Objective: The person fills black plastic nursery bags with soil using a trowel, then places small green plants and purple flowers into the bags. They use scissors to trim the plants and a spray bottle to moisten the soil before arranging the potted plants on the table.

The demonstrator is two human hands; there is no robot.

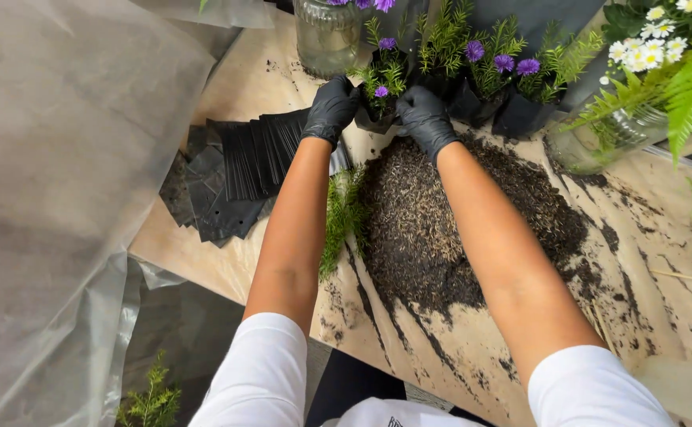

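Note:
Both my hands wear black gloves and reach to the far edge of the table. My left hand and my right hand clasp the two sides of a small black plastic grow bag that holds a green sprig with purple flowers. The bag stands upright at the left end of a row of similar filled black bags. A mound of dark potting soil lies on the table between my forearms and to the right.
A fanned stack of flat black bags lies left of my left arm. Green cuttings lie beside the soil. Glass jars with flowers, daisies and ferns stand at the back. Clear plastic sheeting hangs at left.

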